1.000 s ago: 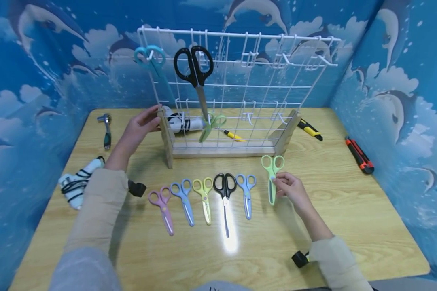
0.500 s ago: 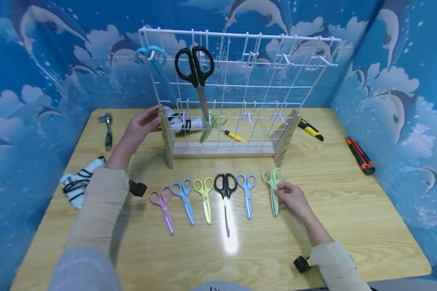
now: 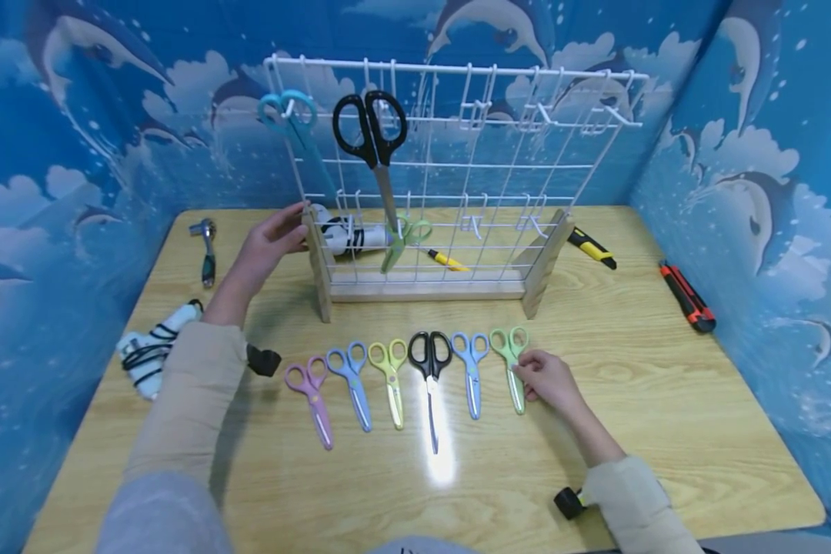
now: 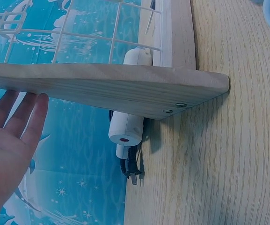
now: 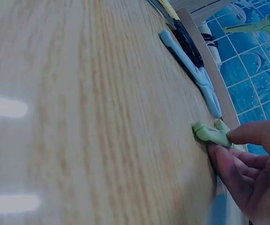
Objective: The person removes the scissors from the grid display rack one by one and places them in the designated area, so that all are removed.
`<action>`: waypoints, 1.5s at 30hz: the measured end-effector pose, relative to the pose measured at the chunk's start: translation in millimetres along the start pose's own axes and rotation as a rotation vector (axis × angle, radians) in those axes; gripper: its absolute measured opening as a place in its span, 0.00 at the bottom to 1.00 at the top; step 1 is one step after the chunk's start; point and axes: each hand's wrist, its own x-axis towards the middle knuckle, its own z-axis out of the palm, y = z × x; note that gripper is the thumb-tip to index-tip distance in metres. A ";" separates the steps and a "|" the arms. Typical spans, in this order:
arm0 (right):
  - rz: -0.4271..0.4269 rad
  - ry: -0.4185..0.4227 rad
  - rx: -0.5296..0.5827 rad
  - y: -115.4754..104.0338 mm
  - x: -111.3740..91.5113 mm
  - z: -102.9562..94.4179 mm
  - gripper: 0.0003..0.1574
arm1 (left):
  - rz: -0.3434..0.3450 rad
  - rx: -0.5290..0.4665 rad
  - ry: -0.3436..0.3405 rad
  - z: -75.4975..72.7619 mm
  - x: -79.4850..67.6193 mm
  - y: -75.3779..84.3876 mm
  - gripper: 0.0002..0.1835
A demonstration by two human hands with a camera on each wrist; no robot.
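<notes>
My right hand [image 3: 548,378] pinches a pair of light green scissors [image 3: 516,396] at the right end of a row on the table. In the right wrist view, the thumb and fingers hold the green scissors [image 5: 208,133] low over the wood. Beside them lie blue scissors [image 3: 472,385], then black scissors [image 3: 427,362], yellow scissors [image 3: 391,381], more blue scissors [image 3: 353,381] and pink scissors [image 3: 315,400]. My left hand [image 3: 266,242] touches the wooden end of a white wire rack [image 3: 422,291]; its fingers look straight in the left wrist view.
Turquoise scissors [image 3: 305,138], large black-handled scissors [image 3: 370,138] and green scissors [image 3: 396,250] hang on the rack's hooks. Cord-wrapped white tools [image 3: 360,238] lie behind and left. A ratchet [image 3: 208,254], a yellow cutter [image 3: 591,248] and a red cutter [image 3: 688,296] lie around.
My right hand has brought the green scissors down towards me, then left, beside the blue pair in the row. The left hand has stayed at the rack's end.
</notes>
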 end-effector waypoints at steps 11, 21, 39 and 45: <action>-0.051 0.045 -0.174 -7.1 -3.1 6.3 0.14 | -0.002 -0.012 -0.001 0.8 -0.7 0.4 0.27; -0.170 0.137 -0.492 -12.8 -6.7 5.9 0.13 | 0.002 -0.039 0.000 -0.1 -1.3 0.3 0.27; -0.593 0.006 0.006 -129.8 5.0 -14.5 0.13 | -0.005 -0.050 0.004 -0.5 -0.8 -0.3 0.27; -0.681 -0.029 0.117 -176.9 11.0 -8.4 0.15 | -0.005 -0.048 0.002 3.3 -6.2 9.6 0.27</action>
